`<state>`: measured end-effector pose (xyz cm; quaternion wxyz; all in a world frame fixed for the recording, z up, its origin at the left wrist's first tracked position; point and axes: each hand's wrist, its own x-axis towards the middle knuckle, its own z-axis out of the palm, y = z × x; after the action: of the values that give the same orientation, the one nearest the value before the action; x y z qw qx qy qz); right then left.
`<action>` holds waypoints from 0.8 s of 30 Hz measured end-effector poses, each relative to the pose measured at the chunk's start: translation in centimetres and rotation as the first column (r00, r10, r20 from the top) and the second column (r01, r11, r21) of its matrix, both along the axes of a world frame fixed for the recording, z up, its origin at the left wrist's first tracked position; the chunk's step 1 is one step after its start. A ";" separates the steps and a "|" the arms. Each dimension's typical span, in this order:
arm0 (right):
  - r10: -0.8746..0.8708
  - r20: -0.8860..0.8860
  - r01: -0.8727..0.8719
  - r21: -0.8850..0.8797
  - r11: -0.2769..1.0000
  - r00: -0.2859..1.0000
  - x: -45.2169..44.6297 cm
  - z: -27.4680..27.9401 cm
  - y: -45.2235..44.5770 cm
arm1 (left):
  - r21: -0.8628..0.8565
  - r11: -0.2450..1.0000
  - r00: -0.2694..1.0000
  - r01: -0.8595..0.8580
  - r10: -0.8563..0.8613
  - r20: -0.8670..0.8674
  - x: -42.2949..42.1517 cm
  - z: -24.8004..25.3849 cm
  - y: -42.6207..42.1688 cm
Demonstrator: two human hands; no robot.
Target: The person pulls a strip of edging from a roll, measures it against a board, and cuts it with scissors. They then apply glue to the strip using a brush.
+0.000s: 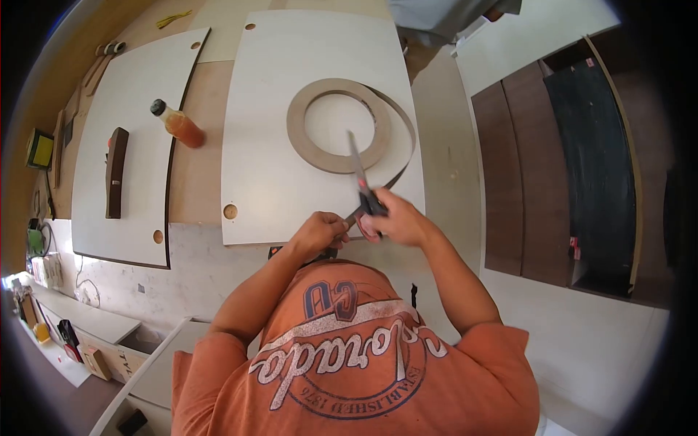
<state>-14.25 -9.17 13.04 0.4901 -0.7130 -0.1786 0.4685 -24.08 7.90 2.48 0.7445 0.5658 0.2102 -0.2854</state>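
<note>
A roll of brown edge banding [298,131] lies on a white panel [265,145] in front of me. Its loose strip [408,131] curves round the roll's right side and down towards my hands. My left hand [320,234] pinches the strip's end near the panel's front edge. In my right hand [400,219] is a pair of scissors [358,166] with black handles, the blades pointing away from me over the roll. The scissors are slightly blurred, and whether the blades are parted is hard to tell.
On the left, a second white panel [145,145] bears a dark wooden hand plane [115,174]. An orange bottle [183,129] stands between the panels. Dark brown cabinet parts [509,174] are at the right. Part of another person [436,18] shows at the top.
</note>
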 end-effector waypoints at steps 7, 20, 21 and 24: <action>-0.342 -0.568 0.541 0.226 0.810 0.749 -10.4 -1.8 -10.6 | -0.020 1.000 1.000 -0.009 0.008 -0.023 0.4 0.2 -1.8; -0.100 -0.637 0.487 0.469 0.736 0.764 -9.0 -4.7 -16.8 | 0.043 0.998 0.999 -0.039 0.039 0.011 1.2 2.1 -4.0; -0.085 -0.641 0.471 0.462 0.752 0.763 -8.6 -4.9 -16.7 | 0.045 0.998 0.999 -0.050 0.049 0.020 1.2 2.1 -4.1; -0.066 -0.540 0.339 0.425 0.839 0.839 -7.5 -4.5 -16.2 | 0.037 0.996 0.997 -0.083 0.082 0.008 1.1 2.3 -4.4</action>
<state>-21.77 -25.42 8.51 0.7367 -0.4268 -0.0808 0.5183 -22.94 3.49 4.82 0.7457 0.5711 0.2362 -0.2487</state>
